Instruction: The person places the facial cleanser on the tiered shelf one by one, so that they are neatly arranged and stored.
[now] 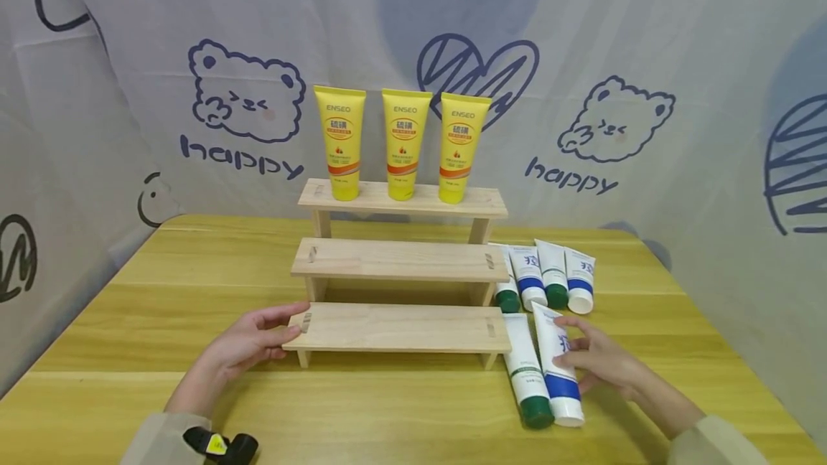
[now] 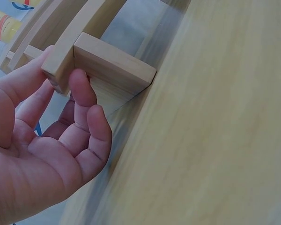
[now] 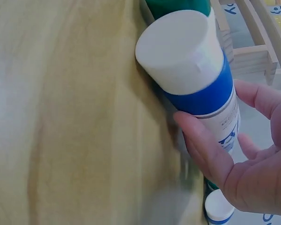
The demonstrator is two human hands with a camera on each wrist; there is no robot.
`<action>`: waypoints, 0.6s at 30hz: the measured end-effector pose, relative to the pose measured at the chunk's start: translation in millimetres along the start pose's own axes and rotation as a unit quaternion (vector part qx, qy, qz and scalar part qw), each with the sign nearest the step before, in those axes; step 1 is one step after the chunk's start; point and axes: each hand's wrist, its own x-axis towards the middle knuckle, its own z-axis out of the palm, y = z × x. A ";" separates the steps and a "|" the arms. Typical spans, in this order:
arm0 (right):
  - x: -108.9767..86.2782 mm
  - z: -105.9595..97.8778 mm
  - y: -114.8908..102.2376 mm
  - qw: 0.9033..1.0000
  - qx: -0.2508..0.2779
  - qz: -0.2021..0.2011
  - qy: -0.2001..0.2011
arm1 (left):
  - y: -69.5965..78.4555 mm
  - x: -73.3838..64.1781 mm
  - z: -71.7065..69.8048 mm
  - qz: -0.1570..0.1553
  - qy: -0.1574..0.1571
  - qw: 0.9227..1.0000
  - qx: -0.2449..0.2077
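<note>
1. The wooden stand point(image 1: 400, 329) has three yellow tubes point(image 1: 403, 142) upright on its top step; that row looks finished.
2. The left hand point(image 1: 252, 339) grips the left end of the stand's bottom step, fingertips on the board.
3. The right hand point(image 1: 601, 357) grasps a blue-banded tube point(image 1: 561, 387) beside the stand's right front corner, thumb and fingers around its sides.
4. Just left of that tube, a green-capped tube point(image 1: 526, 372) lies by the same corner; four more white tubes point(image 1: 552, 268) lie to the right of the stand's middle step.
5. As a judgement, about a third is done: none of these six is on the stand, so the white ones seem left.
6. The stand partly hides the leftmost of the four. Whether the grasped tube is off the table is unclear, and its small print is unreadable.
</note>
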 end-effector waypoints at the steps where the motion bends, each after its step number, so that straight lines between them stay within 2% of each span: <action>1: -0.2 -0.5 -0.2 1.000 0.001 -0.001 0.002 | -0.2 0.3 0.2 0.000 0.000 1.000 0.000; 9: 0.4 -8.6 -4.5 1.000 0.021 -0.007 0.016 | -0.2 -0.3 0.4 0.000 0.000 1.000 0.002; 18: 1.3 -13.4 -11.6 0.995 0.072 -0.006 0.068 | -0.5 -0.1 0.9 0.002 0.001 1.000 0.000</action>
